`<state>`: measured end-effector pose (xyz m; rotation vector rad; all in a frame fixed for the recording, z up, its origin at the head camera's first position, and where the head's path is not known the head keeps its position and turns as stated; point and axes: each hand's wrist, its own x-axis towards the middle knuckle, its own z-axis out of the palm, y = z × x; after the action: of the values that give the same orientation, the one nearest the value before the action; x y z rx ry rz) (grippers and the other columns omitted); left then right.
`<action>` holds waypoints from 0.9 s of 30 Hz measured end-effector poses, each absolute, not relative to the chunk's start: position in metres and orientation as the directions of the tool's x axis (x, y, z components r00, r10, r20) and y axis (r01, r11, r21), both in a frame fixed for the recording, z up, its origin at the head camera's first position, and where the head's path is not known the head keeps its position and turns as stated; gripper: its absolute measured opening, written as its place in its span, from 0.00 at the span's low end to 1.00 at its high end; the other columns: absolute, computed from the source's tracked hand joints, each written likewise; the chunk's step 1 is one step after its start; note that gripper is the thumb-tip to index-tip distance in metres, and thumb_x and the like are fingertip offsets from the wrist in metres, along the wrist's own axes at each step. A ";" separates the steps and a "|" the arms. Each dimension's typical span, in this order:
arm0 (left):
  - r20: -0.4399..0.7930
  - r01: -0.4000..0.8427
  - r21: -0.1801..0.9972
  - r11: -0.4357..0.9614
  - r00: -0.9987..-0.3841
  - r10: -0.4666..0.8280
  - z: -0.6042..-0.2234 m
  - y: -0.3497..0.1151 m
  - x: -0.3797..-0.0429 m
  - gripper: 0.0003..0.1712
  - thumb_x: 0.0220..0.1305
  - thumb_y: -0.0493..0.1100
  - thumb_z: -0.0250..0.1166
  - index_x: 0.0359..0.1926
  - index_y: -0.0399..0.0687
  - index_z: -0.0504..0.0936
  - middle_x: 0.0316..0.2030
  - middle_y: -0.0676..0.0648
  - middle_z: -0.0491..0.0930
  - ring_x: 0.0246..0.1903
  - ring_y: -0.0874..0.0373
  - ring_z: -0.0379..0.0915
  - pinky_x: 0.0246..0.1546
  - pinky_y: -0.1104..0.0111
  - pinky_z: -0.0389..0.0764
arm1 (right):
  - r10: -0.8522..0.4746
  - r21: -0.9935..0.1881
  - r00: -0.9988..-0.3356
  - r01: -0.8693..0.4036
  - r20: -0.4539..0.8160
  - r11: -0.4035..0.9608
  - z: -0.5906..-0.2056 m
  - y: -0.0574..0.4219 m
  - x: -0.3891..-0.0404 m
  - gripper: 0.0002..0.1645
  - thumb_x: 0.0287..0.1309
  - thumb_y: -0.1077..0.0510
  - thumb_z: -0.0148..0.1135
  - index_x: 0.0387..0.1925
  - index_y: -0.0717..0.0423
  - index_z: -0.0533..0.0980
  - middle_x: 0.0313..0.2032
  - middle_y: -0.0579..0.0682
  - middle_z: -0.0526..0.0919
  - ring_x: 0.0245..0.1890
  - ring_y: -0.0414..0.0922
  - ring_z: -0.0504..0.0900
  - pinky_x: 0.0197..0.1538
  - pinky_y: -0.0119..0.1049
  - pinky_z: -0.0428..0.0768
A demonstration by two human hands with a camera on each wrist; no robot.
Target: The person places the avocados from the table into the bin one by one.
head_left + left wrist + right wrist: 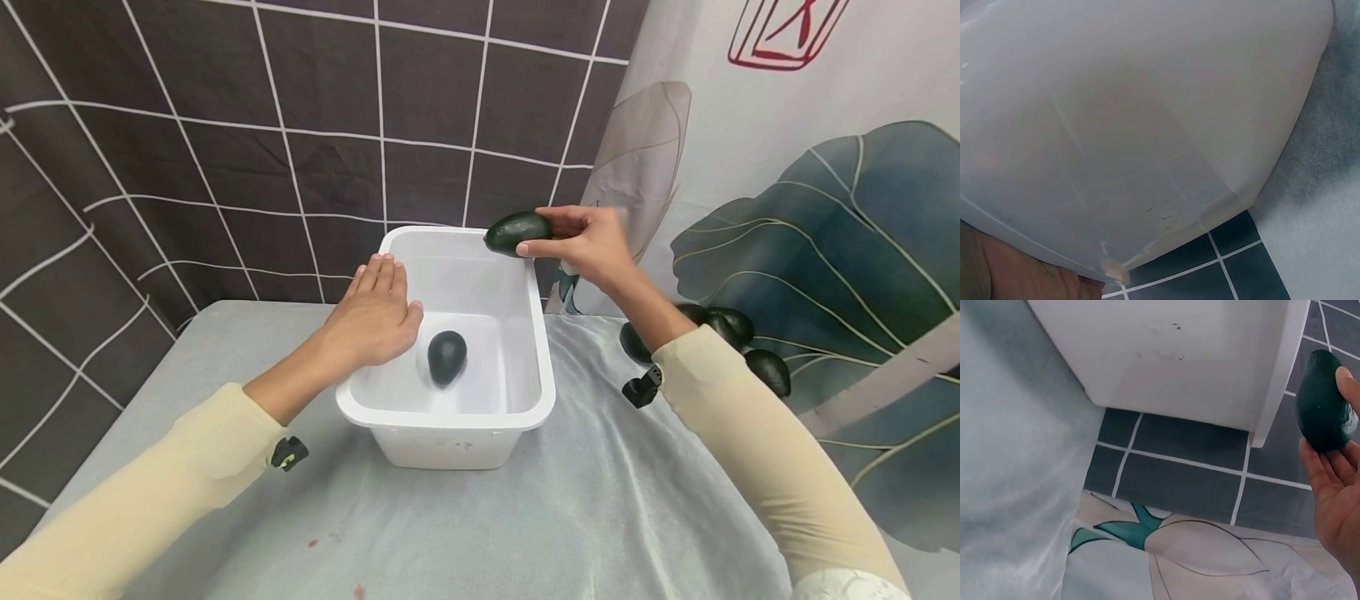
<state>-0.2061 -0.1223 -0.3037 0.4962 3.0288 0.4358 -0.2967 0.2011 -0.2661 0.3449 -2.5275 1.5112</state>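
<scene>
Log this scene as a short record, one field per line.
Container: white tub on a gray cloth
Inside it: one dark avocado
Right hand: pinches another avocado near the tub's far right corner
Left hand: held flat at the tub's left rim
Off to the right: more avocados, partly hidden by the right arm

Left hand (377, 315) stretches its fingers (383, 273) straight, right hand (588, 239) pinches, both arms (757, 450) reach forward
</scene>
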 end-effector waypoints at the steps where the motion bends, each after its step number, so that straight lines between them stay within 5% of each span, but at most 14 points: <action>1: 0.003 0.306 0.279 0.910 -0.948 0.318 -0.304 -0.122 -0.206 0.46 0.86 0.53 0.35 0.88 0.22 0.42 0.90 0.24 0.35 0.92 0.31 0.26 0.93 0.41 0.33 | -0.110 -0.843 -0.957 -0.288 0.268 0.453 -0.267 0.200 -0.297 0.38 0.50 0.51 0.93 0.63 0.54 0.90 0.54 0.56 0.97 0.43 0.31 0.93 0.47 0.24 0.88; 27: -0.010 0.304 0.259 0.917 -0.948 0.317 -0.303 -0.121 -0.207 0.46 0.86 0.53 0.35 0.88 0.22 0.42 0.90 0.24 0.34 0.92 0.31 0.26 0.93 0.40 0.34 | -0.174 -0.834 -0.940 -0.341 0.294 0.434 -0.280 0.175 -0.300 0.39 0.49 0.52 0.93 0.64 0.53 0.90 0.56 0.56 0.96 0.47 0.37 0.95 0.50 0.26 0.89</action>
<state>-0.2069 -0.1209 -0.3025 0.4908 3.0246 0.3953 -0.3002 0.1747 -0.2801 0.4570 -2.5177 1.5228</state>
